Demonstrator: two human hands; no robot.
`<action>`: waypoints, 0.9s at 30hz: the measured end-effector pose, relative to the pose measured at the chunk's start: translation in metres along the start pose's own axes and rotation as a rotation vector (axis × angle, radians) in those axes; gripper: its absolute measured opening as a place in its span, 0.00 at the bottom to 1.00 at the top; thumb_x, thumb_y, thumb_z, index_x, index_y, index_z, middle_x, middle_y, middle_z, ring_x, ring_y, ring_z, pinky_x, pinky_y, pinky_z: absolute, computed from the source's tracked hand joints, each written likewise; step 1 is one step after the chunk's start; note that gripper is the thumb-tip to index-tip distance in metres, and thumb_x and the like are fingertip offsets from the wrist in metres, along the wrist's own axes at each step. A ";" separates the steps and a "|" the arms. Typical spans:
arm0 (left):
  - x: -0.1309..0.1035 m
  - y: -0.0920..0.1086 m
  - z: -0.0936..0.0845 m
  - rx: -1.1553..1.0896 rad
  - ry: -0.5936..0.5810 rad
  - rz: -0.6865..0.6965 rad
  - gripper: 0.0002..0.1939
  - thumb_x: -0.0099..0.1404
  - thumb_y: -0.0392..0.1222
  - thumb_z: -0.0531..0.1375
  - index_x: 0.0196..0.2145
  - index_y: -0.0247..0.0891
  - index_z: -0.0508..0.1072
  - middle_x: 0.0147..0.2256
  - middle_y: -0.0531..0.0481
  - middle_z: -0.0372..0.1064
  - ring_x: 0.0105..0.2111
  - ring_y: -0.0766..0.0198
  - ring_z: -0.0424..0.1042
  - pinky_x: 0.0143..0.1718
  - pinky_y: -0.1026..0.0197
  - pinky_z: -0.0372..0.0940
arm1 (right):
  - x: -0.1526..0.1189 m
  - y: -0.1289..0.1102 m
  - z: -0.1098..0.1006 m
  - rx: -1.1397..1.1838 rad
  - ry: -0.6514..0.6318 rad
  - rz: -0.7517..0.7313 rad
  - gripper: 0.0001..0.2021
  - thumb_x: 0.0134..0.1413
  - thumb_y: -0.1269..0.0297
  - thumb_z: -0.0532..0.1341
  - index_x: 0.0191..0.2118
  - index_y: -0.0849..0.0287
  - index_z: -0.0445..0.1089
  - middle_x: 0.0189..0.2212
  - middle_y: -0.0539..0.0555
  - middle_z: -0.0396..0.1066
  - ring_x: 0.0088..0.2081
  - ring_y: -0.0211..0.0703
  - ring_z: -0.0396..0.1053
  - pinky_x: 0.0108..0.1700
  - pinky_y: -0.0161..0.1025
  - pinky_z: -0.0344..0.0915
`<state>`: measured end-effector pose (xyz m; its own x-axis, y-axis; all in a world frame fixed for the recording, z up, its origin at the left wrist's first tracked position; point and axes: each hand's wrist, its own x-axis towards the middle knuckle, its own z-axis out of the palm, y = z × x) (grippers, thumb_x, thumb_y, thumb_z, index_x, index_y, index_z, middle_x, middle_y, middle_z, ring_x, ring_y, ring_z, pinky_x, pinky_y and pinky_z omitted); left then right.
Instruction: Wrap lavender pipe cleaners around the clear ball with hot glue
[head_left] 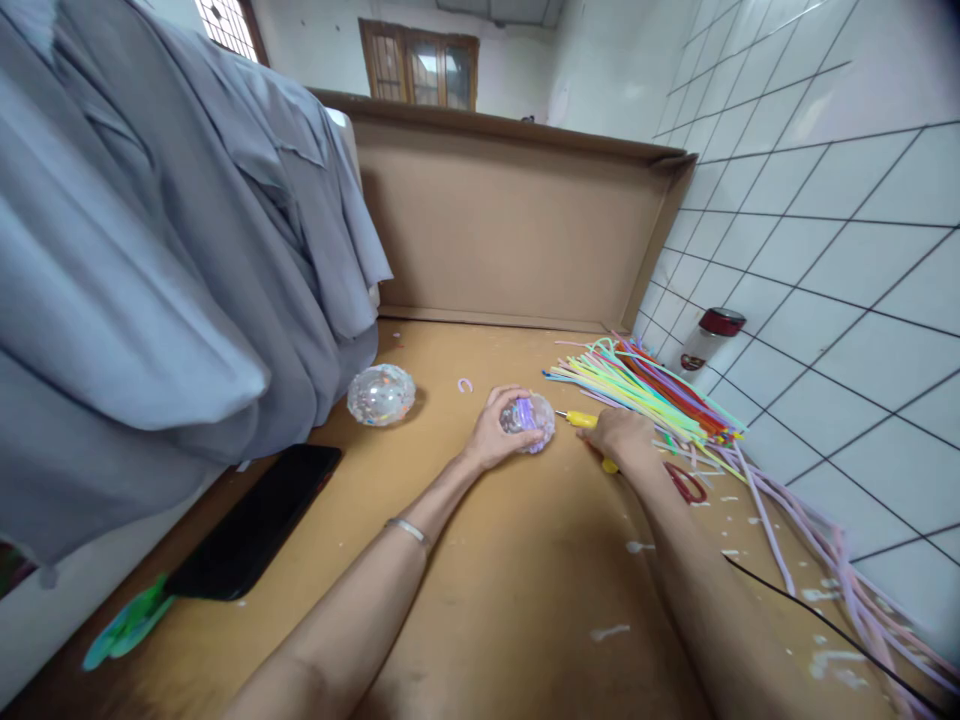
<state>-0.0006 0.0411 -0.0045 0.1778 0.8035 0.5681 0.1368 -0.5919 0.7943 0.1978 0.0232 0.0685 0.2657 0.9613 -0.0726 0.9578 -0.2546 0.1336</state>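
The scene is lit softly and fairly evenly, at a moderate brightness; pale daylight is seen at the barred window (227,27) in the upper left, whose panes are washed nearly white, and a brighter patch is shown in the glass of the wooden-framed window (420,66). Faint, soft-edged shadows are cast on the tabletop (480,600), with a dull sheen spread across its near part; small highlights are caught on the clear ball (381,394), and a pale glare is laid over the upper wall tiles (862,90). Toward the edges, lines are stretched and slanted by wide-angle distortion; the corners are darkened at the upper right; fine detail is smeared slightly throughout.
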 end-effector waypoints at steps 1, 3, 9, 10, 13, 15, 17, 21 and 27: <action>0.000 0.000 0.000 0.007 0.008 -0.010 0.32 0.44 0.46 0.72 0.47 0.39 0.70 0.51 0.42 0.62 0.55 0.52 0.63 0.60 0.49 0.56 | 0.003 0.002 0.006 0.006 -0.024 -0.006 0.26 0.52 0.48 0.61 0.46 0.67 0.74 0.45 0.70 0.73 0.48 0.57 0.72 0.45 0.46 0.66; -0.001 0.000 0.001 0.021 0.010 -0.019 0.34 0.42 0.47 0.73 0.47 0.39 0.69 0.51 0.43 0.61 0.56 0.51 0.62 0.60 0.48 0.56 | 0.006 0.004 0.014 0.022 -0.026 0.006 0.27 0.51 0.47 0.61 0.46 0.68 0.74 0.46 0.70 0.73 0.48 0.58 0.72 0.45 0.46 0.66; -0.004 -0.003 0.004 0.066 -0.009 -0.009 0.40 0.40 0.48 0.74 0.50 0.40 0.68 0.54 0.42 0.59 0.58 0.50 0.60 0.61 0.46 0.55 | 0.010 0.007 0.021 0.091 0.034 0.089 0.22 0.51 0.54 0.60 0.46 0.65 0.75 0.44 0.69 0.74 0.47 0.56 0.73 0.43 0.43 0.66; -0.005 -0.003 0.004 0.072 -0.010 -0.005 0.41 0.39 0.49 0.74 0.50 0.40 0.67 0.54 0.42 0.59 0.58 0.49 0.60 0.61 0.46 0.55 | 0.010 0.008 0.022 0.105 0.045 0.104 0.22 0.52 0.54 0.59 0.46 0.65 0.74 0.43 0.69 0.74 0.47 0.56 0.73 0.43 0.43 0.66; -0.005 -0.004 0.003 0.094 -0.020 0.009 0.45 0.35 0.49 0.76 0.52 0.42 0.66 0.55 0.42 0.58 0.59 0.48 0.59 0.61 0.45 0.55 | 0.012 0.010 0.026 0.144 0.069 0.131 0.22 0.52 0.53 0.58 0.46 0.65 0.74 0.42 0.69 0.75 0.46 0.56 0.73 0.41 0.42 0.66; -0.006 -0.004 0.002 0.116 -0.027 0.016 0.47 0.33 0.49 0.76 0.52 0.42 0.65 0.55 0.42 0.58 0.58 0.48 0.60 0.61 0.45 0.55 | 0.014 0.012 0.026 0.202 0.106 0.162 0.23 0.52 0.53 0.57 0.47 0.66 0.73 0.43 0.70 0.74 0.46 0.56 0.73 0.40 0.41 0.66; -0.006 -0.003 0.002 0.139 -0.015 0.014 0.46 0.35 0.48 0.75 0.52 0.42 0.64 0.54 0.43 0.59 0.57 0.48 0.61 0.60 0.46 0.57 | 0.015 0.013 0.022 0.289 0.165 0.216 0.25 0.51 0.51 0.57 0.48 0.67 0.71 0.44 0.70 0.74 0.45 0.58 0.73 0.39 0.42 0.65; -0.006 -0.004 0.002 0.125 0.050 -0.038 0.42 0.39 0.43 0.74 0.51 0.40 0.64 0.51 0.44 0.63 0.52 0.51 0.66 0.57 0.47 0.60 | 0.013 0.014 0.001 0.444 0.286 0.231 0.27 0.51 0.48 0.56 0.50 0.65 0.68 0.42 0.67 0.75 0.44 0.59 0.73 0.36 0.42 0.63; -0.002 -0.009 0.001 -0.098 0.082 -0.171 0.40 0.42 0.44 0.72 0.53 0.39 0.63 0.50 0.44 0.66 0.51 0.53 0.68 0.56 0.50 0.62 | -0.009 0.007 -0.032 0.441 0.571 0.099 0.24 0.54 0.52 0.55 0.53 0.60 0.64 0.43 0.61 0.73 0.42 0.54 0.71 0.36 0.40 0.59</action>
<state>-0.0012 0.0446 -0.0133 0.0798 0.8966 0.4356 0.0625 -0.4407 0.8955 0.1992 0.0164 0.1013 0.3701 0.8055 0.4628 0.9195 -0.2464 -0.3064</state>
